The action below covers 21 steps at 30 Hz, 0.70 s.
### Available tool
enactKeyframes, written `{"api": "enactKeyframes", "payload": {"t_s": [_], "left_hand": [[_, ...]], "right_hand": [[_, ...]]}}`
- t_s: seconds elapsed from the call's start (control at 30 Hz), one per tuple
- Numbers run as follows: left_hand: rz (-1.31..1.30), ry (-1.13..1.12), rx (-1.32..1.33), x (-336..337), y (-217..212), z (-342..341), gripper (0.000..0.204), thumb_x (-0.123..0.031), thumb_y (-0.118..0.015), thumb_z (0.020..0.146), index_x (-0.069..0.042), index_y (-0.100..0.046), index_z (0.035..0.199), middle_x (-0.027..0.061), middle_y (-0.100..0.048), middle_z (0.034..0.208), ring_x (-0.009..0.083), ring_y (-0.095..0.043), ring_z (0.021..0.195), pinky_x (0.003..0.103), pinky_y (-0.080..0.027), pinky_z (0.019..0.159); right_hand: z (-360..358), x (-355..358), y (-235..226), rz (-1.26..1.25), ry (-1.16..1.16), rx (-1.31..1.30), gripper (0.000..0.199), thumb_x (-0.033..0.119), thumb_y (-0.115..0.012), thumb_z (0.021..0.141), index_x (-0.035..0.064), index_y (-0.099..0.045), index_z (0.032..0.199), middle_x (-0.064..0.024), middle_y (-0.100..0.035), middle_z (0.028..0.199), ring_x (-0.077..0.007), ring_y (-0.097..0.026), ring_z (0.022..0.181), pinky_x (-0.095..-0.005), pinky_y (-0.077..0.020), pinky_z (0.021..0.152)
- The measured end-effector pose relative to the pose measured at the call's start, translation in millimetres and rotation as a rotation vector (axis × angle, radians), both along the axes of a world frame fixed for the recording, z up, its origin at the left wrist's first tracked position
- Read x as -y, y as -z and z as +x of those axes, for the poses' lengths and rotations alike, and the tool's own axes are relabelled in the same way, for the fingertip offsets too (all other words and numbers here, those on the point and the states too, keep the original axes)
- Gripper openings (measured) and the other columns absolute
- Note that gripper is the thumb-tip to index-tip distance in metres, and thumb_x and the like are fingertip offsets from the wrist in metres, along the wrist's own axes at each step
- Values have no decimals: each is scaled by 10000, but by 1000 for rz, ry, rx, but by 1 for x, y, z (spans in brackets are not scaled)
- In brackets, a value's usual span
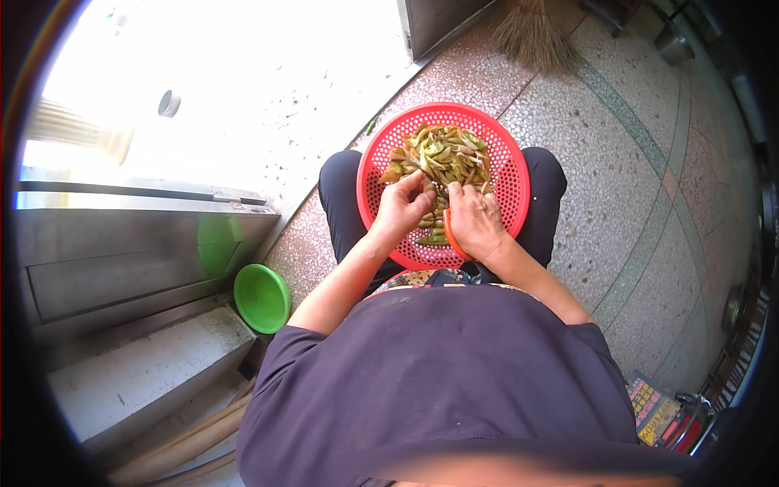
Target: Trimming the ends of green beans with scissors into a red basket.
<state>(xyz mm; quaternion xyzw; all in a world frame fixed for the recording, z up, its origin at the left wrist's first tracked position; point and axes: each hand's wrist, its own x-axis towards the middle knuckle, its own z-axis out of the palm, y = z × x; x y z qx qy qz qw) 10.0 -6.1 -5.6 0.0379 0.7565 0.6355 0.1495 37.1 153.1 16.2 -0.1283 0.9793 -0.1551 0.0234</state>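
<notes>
A red perforated plastic basket [375, 134] rests on my lap. Its far part holds a heap of cut yellow-green pieces [446, 154] that look like peppers. Nearer to me lie several whole, long green peppers [433, 239]. My right hand [477, 223] is closed around scissors, whose orange handle [456, 237] shows at the palm side; the blades are mostly hidden between my hands. Beside it, over the basket's middle, my left hand [402, 204] is closed in a pinch, fingertips close to the scissors. What it pinches is too small and covered to make out.
A green plastic bowl [262, 299] stands on the floor to my left, by a metal cabinet [130, 252]. A straw broom [535, 40] lies ahead on the speckled floor [600, 187]. A bright doorway opens at the far left. Printed packaging [653, 410] sits at the lower right.
</notes>
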Motion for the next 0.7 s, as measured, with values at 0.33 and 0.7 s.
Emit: {"api": "enactKeyframes", "payload": {"t_s": [0.33, 0.7], "left_hand": [[178, -35, 156, 15, -9, -17, 264, -35, -573, 862, -4, -593, 1123, -10, -616, 799, 43, -533, 675, 201, -433, 581], [227, -101, 52, 12, -6, -21, 654, 33, -574, 820, 57, -231, 1377, 78, -602, 892, 88, -579, 700, 202, -458, 586]], "right_hand": [[-8, -16, 1, -140, 32, 116, 147, 126, -504, 817, 35, -530, 929, -187, -639, 765, -348, -653, 740, -462, -504, 667], [2, -7, 4, -19, -48, -10, 153, 143, -498, 821, 40, -538, 927, -150, -633, 731, -300, -653, 687, -424, -490, 629]]}}
